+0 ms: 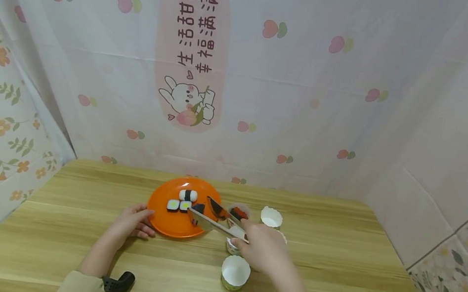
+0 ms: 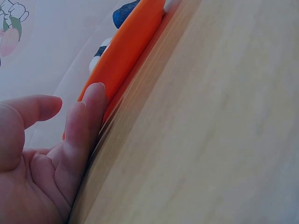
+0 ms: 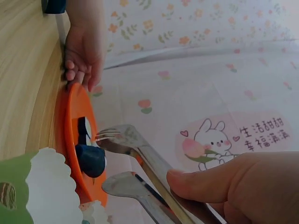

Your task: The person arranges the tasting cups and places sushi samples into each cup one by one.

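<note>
An orange plate [image 1: 160, 190] lies on the table and bears several toy sushi pieces. Two white rolls with yellow centres [image 1: 173, 205] sit beside a white piece with a black band [image 1: 188, 195]. Near them is a dark-wrapped piece [image 3: 91, 160]. My left hand [image 1: 133, 221] touches the plate's near left rim, fingers extended and thumb raised off it in the left wrist view. With my right hand [image 1: 264, 247] I grip metal tongs [image 1: 216, 224]. Their ends are apart over the plate's right side, close to the dark-wrapped piece; whether they touch it I cannot tell.
Several scalloped paper cups stand right of the plate: one near the front [image 1: 235, 272], one at the back [image 1: 271, 217], and others partly behind my right hand and tongs. One cup holds something red [image 1: 239, 211]. A printed curtain [image 1: 312, 102] hangs behind the wooden table [image 1: 332, 274].
</note>
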Demonstrator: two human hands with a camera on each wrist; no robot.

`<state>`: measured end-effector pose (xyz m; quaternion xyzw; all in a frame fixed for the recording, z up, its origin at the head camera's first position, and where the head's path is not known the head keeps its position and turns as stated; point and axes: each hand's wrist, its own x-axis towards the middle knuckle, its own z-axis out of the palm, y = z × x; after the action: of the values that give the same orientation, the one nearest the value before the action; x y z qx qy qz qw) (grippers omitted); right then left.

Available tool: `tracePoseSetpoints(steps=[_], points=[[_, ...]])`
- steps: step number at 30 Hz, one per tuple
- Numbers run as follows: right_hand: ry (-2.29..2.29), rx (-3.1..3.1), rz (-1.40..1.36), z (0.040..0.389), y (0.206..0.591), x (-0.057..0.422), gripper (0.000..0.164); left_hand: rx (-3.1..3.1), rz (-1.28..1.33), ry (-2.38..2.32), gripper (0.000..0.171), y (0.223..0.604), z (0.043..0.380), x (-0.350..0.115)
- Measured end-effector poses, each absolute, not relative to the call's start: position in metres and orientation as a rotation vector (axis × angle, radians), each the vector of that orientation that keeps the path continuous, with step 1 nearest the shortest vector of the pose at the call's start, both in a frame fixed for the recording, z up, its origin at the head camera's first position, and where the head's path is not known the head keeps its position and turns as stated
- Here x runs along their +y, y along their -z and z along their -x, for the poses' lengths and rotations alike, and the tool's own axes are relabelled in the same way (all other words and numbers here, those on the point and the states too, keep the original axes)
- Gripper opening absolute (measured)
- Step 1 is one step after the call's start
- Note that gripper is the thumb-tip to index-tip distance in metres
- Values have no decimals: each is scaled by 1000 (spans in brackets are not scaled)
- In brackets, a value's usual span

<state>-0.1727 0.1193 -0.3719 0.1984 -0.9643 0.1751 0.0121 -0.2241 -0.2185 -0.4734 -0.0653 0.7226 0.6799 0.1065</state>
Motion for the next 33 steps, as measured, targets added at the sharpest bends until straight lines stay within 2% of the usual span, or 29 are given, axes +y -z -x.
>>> tracePoseSetpoints(steps=[4, 21, 27, 33], points=[[-572, -3007, -623, 174, 373, 116, 44, 2126, 182, -2006, 42, 473, 224, -219], [-581, -3052, -502, 176, 379, 93, 32, 2135, 173, -2001, 45, 474, 224, -218], [-572, -3056, -479, 177, 385, 89, 35, 2140, 197, -1993, 47, 474, 224, -219], [-530, -3016, -506, 176, 389, 85, 27, 2139, 180, -1992, 49, 473, 224, -219]])
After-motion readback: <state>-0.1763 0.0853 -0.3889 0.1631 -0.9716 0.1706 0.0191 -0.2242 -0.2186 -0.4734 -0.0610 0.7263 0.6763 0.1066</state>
